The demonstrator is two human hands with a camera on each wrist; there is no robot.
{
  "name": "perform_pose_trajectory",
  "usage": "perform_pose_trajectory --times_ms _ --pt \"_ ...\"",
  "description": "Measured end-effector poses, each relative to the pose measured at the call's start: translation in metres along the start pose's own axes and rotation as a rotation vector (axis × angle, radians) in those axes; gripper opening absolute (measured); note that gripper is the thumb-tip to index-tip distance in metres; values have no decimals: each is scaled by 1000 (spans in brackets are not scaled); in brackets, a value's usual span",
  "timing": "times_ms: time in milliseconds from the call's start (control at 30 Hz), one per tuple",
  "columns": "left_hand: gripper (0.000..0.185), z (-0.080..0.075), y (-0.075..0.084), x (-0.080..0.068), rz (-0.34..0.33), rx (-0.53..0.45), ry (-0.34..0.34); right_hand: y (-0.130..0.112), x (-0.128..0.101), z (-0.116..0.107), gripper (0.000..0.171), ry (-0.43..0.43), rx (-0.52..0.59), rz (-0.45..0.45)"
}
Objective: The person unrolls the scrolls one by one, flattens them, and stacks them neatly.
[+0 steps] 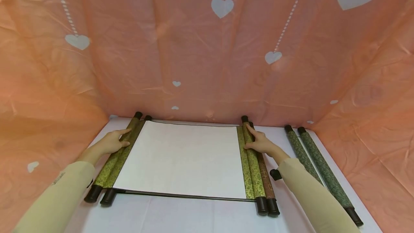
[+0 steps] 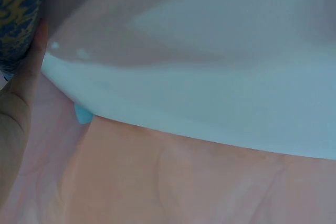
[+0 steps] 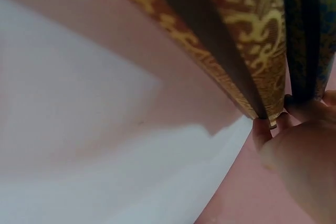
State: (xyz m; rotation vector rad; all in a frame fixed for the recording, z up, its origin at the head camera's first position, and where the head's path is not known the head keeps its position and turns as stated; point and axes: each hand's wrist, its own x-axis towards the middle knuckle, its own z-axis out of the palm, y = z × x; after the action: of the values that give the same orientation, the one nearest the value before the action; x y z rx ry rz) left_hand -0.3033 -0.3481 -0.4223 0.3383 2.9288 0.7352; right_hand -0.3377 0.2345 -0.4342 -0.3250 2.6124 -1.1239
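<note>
A hanging scroll lies partly unrolled, its white paper bordered by yellow-green patterned fabric. At its left end, my left hand holds the rolled part, index finger and thumb spread across it. My right hand grips the right roll with thumb on the near side and index finger along the top. Against that roll lies a brown patterned scroll. In the right wrist view, fingertips touch the brown scroll and the neighbouring roll. The left wrist view shows only part of my left hand beside a roll.
Two dark green rolled scrolls lie along the right side of the white table. A black knob pokes out beside my right forearm. An orange-pink curtain with white hearts encloses the back and sides.
</note>
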Motion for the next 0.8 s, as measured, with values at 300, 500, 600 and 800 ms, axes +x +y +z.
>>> perform_pose_trajectory --times_ms 300,500,600,800 --pt "68 3 -3 0 11 -16 -1 -1 0 2 99 -6 -16 19" --pt "67 3 0 -4 14 2 -16 0 1 2 95 8 -106 -13" --pt "65 3 -1 -7 7 8 -16 2 3 3 90 13 -213 -52" --pt "63 4 -5 -9 -8 5 -21 3 7 5 86 22 -290 -85"
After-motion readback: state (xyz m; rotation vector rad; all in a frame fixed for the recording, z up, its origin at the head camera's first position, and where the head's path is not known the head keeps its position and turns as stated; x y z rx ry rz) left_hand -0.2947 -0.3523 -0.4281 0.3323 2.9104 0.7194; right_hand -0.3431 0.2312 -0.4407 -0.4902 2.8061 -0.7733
